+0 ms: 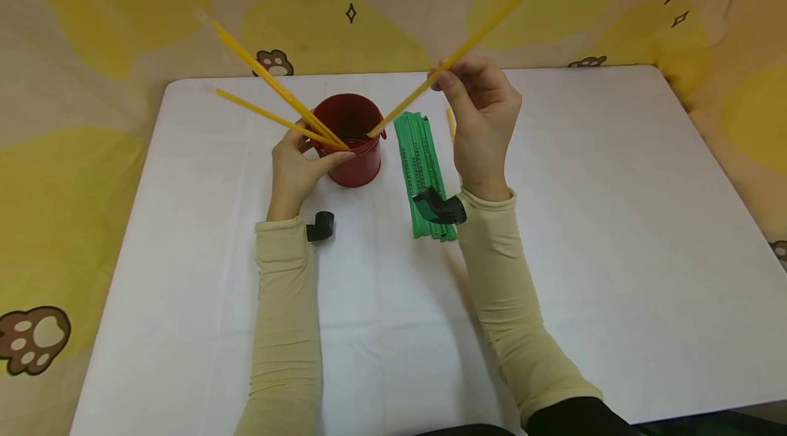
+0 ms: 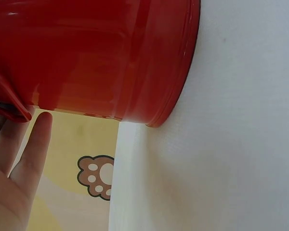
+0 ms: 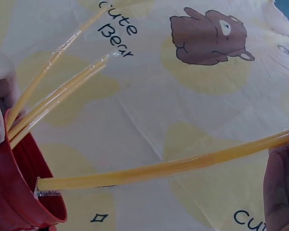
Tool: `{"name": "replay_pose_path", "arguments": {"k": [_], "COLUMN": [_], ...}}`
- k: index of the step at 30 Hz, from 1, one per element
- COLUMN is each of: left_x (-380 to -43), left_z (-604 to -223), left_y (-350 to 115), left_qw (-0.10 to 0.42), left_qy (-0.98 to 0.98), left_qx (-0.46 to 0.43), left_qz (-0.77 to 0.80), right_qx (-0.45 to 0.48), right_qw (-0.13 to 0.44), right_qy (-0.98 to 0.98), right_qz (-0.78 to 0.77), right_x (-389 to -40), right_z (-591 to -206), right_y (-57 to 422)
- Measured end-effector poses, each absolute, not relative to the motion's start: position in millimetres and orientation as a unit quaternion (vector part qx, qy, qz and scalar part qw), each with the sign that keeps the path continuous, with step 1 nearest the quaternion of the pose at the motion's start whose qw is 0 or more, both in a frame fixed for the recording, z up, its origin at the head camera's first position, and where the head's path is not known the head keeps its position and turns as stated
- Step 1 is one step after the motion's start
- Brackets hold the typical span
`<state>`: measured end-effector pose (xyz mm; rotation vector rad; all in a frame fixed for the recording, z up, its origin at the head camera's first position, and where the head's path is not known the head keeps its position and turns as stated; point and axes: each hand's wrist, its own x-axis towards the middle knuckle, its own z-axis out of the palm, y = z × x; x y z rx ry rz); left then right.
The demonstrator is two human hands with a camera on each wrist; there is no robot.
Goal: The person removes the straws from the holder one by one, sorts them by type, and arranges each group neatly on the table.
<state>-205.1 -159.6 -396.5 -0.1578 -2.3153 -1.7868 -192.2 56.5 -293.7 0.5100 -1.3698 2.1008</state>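
My left hand [image 1: 299, 169] grips a small red metal bucket [image 1: 356, 166] by its rim, thumb along the near side and fingers round the left. Several yellow straws [image 1: 270, 80] in clear wrappers lean out of the bucket to the left. Between thumb and fingers, my right hand [image 1: 488, 118] pinches another wrapped yellow straw [image 3: 168, 166] near its middle. That straw slants, its lower end just inside the bucket's right rim. In the left wrist view the bucket's base [image 2: 171, 72] meets the white cloth.
Right of the bucket lies a row of long green packets [image 1: 421, 162] with dark print. Partly behind my right hand, a further yellow straw [image 1: 451, 121] lies on the white table [image 1: 615, 251]. A patterned yellow-and-beige cloth [image 1: 393, 19] hangs beyond the table's back edge.
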Motion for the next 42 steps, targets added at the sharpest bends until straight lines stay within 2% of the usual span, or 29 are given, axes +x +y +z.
{"name": "replay_pose_path", "arguments": {"k": [6, 29, 42], "left_x": [-205, -206, -206], "left_z": [-397, -401, -397], "left_y": [-161, -158, -160], "left_qw": [0.110, 0.093, 0.101], "left_qy": [-0.783, -0.781, -0.787], "left_qx": [-0.058, -0.046, -0.052], "left_qz": [-0.609, -0.615, -0.606], "right_qx": [0.175, 0.137, 0.102], "right_qw": [0.285, 0.196, 0.097], "right_qy": [-0.509, -0.603, -0.658], "right_qz": [0.793, 0.761, 0.740], "right_x": [-193, -194, -190], "right_z": [-292, -299, -299], "right_y": [63, 100, 130]}}
